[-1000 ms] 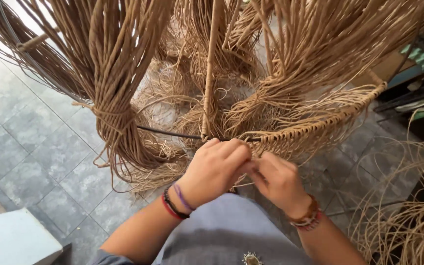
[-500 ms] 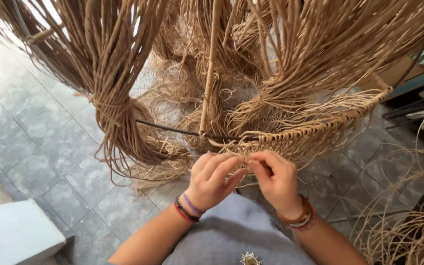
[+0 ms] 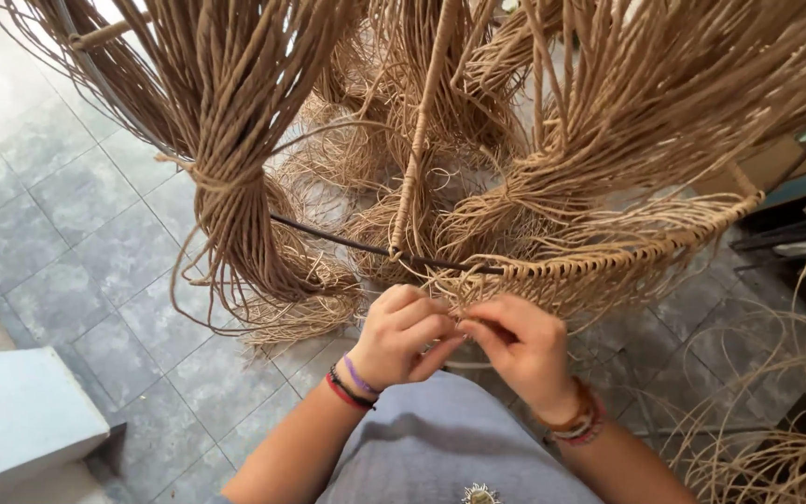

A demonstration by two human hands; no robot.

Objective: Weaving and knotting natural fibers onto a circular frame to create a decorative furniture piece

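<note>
My left hand [image 3: 401, 334] and my right hand [image 3: 521, 347] meet just below a thin dark metal frame rod [image 3: 328, 239]. Both pinch tan woven cord strands [image 3: 464, 285] where the weave wraps the rod. A woven band [image 3: 627, 245] runs up to the right along the frame. Thick bundles of loose cord [image 3: 235, 168] hang from above, one tied at its middle. A cord-wrapped upright bar [image 3: 419, 140] rises above my hands. Bracelets sit on both wrists.
Grey stone floor tiles [image 3: 58, 215] lie to the left. A pale grey block [image 3: 16, 420] stands at the lower left. Loose cord piles [image 3: 776, 439] spread at the lower right. Boxes and shelving [image 3: 795, 177] sit at the right edge.
My hands have stayed together at the weave, with the fingers shifting on the strands. The view has tipped slightly, so the hands sit a little lower in frame.
</note>
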